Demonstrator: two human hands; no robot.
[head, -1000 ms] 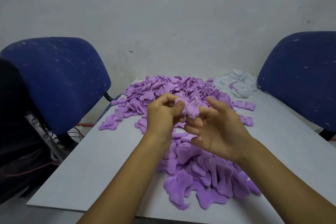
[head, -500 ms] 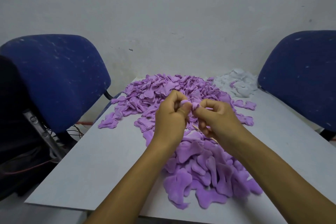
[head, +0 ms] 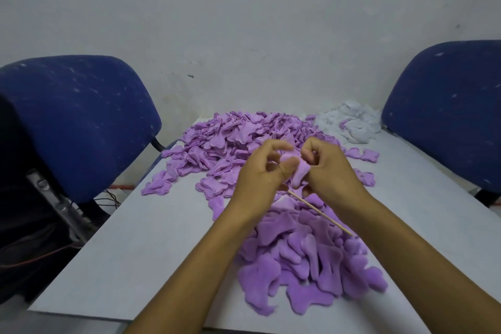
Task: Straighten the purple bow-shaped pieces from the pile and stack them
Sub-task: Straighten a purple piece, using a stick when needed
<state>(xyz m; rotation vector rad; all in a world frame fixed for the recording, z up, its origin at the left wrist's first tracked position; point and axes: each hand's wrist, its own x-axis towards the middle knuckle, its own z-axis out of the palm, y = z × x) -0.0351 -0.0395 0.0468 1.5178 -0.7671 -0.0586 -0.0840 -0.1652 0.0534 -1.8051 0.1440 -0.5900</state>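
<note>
Both hands have dropped a little, left hand (head: 264, 171) and right hand (head: 329, 168) fingers pinching one purple piece (head: 299, 175) between them above the pile (head: 298, 247); it looks soft, light and floppy, best held by its lobes.

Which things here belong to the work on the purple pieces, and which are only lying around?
Part of the job:
- purple piece held by left hand and right hand
- far pile of purple pieces
- near heap of purple pieces
- thin wooden stick, probably, in the right hand

Lying about:
- white stuffing
- left blue chair
- right blue chair
</note>
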